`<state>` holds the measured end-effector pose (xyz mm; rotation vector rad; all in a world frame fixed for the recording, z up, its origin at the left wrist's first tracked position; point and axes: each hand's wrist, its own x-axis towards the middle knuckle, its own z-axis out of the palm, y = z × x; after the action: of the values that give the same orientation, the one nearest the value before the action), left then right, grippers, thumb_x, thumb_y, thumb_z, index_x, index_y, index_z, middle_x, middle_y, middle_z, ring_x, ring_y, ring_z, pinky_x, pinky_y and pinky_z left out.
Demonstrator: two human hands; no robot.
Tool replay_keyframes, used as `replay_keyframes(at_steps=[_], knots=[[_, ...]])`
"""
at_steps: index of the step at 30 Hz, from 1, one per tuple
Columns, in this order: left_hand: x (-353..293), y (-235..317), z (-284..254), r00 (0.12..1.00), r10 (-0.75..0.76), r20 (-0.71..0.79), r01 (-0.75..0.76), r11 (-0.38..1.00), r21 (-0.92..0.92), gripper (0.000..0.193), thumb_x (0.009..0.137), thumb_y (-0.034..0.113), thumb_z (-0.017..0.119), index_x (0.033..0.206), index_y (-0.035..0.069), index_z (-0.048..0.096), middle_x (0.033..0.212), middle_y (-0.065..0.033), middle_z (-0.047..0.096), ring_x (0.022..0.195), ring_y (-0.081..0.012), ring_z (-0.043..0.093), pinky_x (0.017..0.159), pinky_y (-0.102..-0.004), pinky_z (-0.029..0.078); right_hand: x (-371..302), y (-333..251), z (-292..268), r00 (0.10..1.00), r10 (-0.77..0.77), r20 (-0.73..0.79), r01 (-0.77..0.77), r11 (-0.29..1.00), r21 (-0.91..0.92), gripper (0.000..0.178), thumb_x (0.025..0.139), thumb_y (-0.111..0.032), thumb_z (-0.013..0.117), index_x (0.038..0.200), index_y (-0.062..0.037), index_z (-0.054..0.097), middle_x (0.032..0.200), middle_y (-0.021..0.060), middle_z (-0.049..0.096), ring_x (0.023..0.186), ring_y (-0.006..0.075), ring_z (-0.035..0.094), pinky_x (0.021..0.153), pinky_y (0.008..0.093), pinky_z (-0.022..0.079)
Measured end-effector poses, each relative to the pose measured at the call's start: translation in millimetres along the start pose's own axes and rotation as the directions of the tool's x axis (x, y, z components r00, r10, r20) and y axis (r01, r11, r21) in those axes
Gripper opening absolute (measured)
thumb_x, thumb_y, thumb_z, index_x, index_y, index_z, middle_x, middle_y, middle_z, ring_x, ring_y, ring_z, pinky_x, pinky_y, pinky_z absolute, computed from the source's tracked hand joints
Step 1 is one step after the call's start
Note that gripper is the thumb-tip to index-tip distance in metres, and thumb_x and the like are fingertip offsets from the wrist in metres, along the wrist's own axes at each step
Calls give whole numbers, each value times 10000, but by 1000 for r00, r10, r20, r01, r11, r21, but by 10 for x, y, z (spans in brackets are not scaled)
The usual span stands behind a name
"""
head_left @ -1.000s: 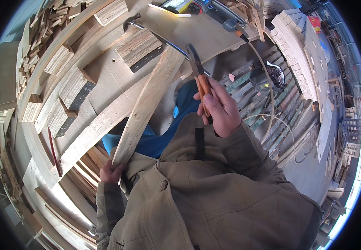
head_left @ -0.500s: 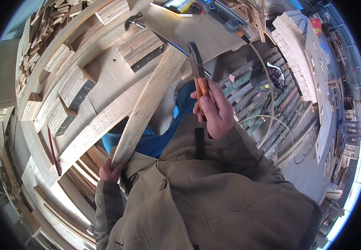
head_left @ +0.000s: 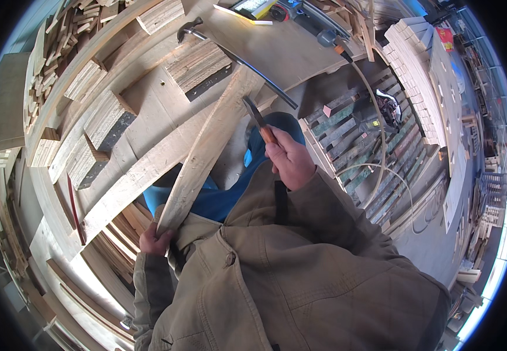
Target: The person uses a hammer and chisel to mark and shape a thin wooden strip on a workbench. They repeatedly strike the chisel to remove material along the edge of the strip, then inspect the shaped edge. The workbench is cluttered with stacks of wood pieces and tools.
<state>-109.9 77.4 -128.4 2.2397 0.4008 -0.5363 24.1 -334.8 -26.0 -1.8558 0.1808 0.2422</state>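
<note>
My left hand (head_left: 155, 238) is closed around the near end of a long wooden board (head_left: 206, 146), which slants away from me with its far end over the workbench. In my right hand (head_left: 290, 158) is a pair of pincers (head_left: 256, 117) with dark metal jaws and orange-brown handles. The jaws point at the right edge of the board, close to its far end; whether they touch it I cannot tell. A claw hammer (head_left: 241, 61) with a long dark shaft lies beyond, its handle passing behind the board's far end.
Stacked wooden blocks (head_left: 198, 67) stand on the workbench (head_left: 148, 111), and a thin red stick (head_left: 75, 210) lies at the left. A slatted pallet (head_left: 347, 126) is on the right, crossed by a pale hose (head_left: 384, 134). Stacked timber (head_left: 420, 76) rises beyond it.
My right hand has come down and slightly left with the pincers, whose jaws have swung from upright toward the board. My left hand and the board have hardly moved.
</note>
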Motion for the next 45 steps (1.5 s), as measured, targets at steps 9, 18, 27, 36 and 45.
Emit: replay_keyframes(at_steps=[9,18,27,36,45], knots=[[-9,46,-14,1000,1,1,-1,1000,-14,431,809,296,772,1141,26,728,888,-194,758,861,-305,755,765,-414,563,-91,-1,-82,974,-218,-65,227,954,194,440,1102,-262,494,1474,-29,520,973,43,639,664,52,540,559,208,441],[15,21,-29,999,-33,16,32,999,25,451,804,314,775,1151,30,727,902,-201,760,885,-328,755,783,-430,564,-124,5,-92,992,-125,-34,129,956,263,423,1091,-244,523,1447,-16,536,930,25,625,694,64,534,626,228,467],[25,18,-25,1000,2,-1,-2,1000,21,461,793,342,779,1117,20,720,892,-212,747,873,-351,746,776,-441,557,7,71,-5,998,59,31,-64,982,180,422,1112,-271,458,1447,-26,535,950,55,642,612,58,532,507,206,420],[81,-100,-6,1000,18,17,-17,998,-65,459,785,345,785,1096,14,720,866,-208,737,833,-323,736,755,-435,551,-39,80,3,962,-240,-131,259,953,156,418,1098,-272,496,1437,-34,547,958,53,662,645,54,543,545,197,426],[85,-45,-35,998,-8,58,12,998,-56,446,794,297,781,1126,8,712,885,-185,749,836,-260,731,765,-413,557,-53,150,-74,958,-243,-155,268,949,168,417,1090,-256,497,1434,-24,543,974,50,658,680,44,540,534,186,410]])
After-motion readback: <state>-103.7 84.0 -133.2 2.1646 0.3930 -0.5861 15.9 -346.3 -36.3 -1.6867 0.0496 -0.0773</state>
